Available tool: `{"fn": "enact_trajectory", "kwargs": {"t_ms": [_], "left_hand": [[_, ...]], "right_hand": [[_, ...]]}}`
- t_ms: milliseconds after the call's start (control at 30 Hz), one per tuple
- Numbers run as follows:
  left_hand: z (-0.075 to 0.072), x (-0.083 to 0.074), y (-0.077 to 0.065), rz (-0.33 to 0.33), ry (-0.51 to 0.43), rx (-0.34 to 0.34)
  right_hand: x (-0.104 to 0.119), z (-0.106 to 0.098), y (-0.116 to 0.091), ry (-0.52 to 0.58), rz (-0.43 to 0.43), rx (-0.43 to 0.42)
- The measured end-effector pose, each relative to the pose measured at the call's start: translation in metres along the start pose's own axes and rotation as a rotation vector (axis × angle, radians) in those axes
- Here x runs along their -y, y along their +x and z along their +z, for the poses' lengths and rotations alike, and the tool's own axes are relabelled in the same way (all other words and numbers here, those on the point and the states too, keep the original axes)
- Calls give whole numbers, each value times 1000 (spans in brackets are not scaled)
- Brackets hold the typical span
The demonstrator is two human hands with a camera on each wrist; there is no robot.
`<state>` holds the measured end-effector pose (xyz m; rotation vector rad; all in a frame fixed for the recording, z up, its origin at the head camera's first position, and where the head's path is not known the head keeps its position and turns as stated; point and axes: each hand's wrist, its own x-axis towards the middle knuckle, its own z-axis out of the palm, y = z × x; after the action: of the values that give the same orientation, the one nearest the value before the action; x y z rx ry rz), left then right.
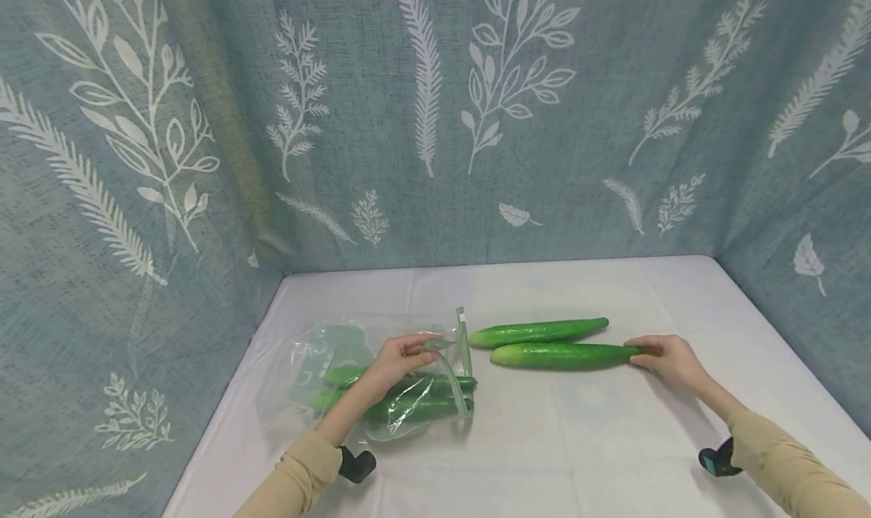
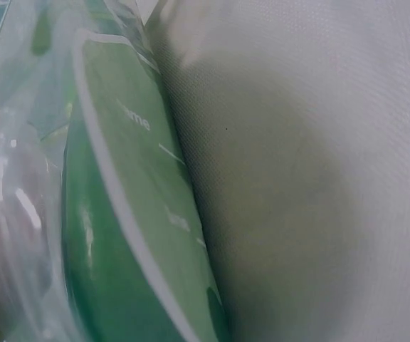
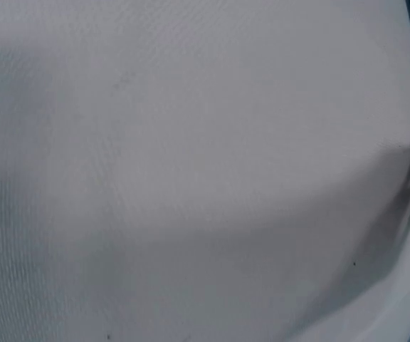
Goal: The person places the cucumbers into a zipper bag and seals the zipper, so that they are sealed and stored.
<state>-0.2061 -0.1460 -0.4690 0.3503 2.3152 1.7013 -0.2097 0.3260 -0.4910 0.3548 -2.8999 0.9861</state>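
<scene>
A clear zip bag [image 1: 286,378] with green print lies on the left of the table, its opening towards the right. Inside it are two green cucumbers [image 1: 425,407], seen through the plastic. My left hand [image 1: 395,363] reaches over the bag and pinches the upper edge of its mouth, holding it raised. Right of the bag, two loose cucumbers lie side by side. My right hand [image 1: 670,358] grips the right end of the nearer cucumber [image 1: 558,356] between thumb and fingers. Just behind it rests the farther cucumber [image 1: 540,332]. The left wrist view shows the printed bag [image 2: 141,178] close up.
A white cloth [image 1: 544,450] covers the table. Blue-green curtains [image 1: 578,215] with white leaf prints hang behind and along both sides. Black wrist devices [image 1: 357,465] sit on both forearms.
</scene>
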Motion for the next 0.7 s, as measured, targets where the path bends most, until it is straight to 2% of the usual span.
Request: {"fn": "enact_trajectory", "kwargs": {"t_ms": [233, 700], "left_hand": [[0, 0, 0, 7, -7, 6], [0, -1, -1, 16, -9, 8]], "right_hand": [[1, -8, -4, 54, 51, 80], [6, -15, -10, 182, 146, 105]]}}
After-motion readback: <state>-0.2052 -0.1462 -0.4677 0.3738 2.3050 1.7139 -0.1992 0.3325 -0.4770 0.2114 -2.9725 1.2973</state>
